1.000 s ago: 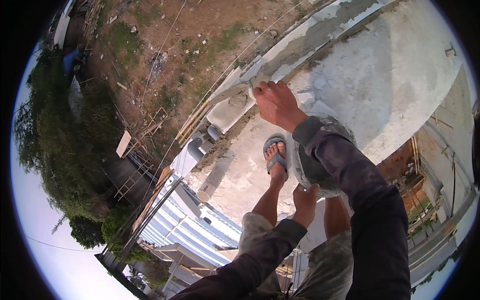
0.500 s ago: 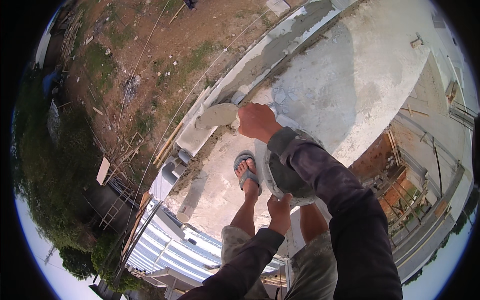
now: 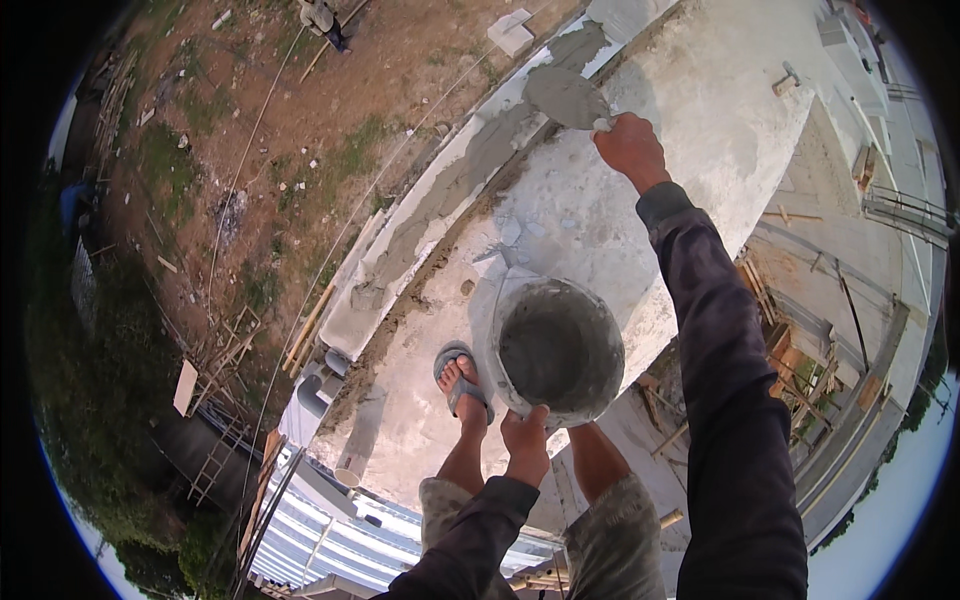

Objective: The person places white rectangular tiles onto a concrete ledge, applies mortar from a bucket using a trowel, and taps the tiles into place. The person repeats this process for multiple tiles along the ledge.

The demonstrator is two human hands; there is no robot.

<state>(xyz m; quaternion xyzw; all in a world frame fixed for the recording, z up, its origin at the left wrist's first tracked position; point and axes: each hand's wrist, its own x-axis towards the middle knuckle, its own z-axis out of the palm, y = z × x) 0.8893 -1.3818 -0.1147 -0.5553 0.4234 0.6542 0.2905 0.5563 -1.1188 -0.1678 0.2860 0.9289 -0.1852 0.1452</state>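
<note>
My left hand [image 3: 526, 444] is closed on the near rim of a round grey bucket [image 3: 606, 318], with the thumb over the edge. Wet grey mortar lies inside the bucket, its depth hard to judge. My right hand [image 3: 632, 150], arm stretched far forward, grips a trowel whose rounded blade [image 3: 566, 98] is coated in mortar. That blade is over the far part of a low, narrow wall [image 3: 345, 322]. A rough band of mortar [image 3: 440, 190] runs along the wall top. The trowel's handle is mostly hidden in my fist.
I stand on a concrete slab [image 3: 700, 130] in grey sandals [image 3: 455, 372]. Beyond the wall the ground drops to bare earth, where a person [image 3: 322, 20] stands. A hammer [image 3: 788, 78] lies at the slab's far right edge; past that edge is a lower level. A pipe [image 3: 355, 450] lies near left.
My right hand has moved forward and right along the wall with the trowel. A longer mortar band now shows on the near wall. The bucket is more upright in view, still in my left hand.
</note>
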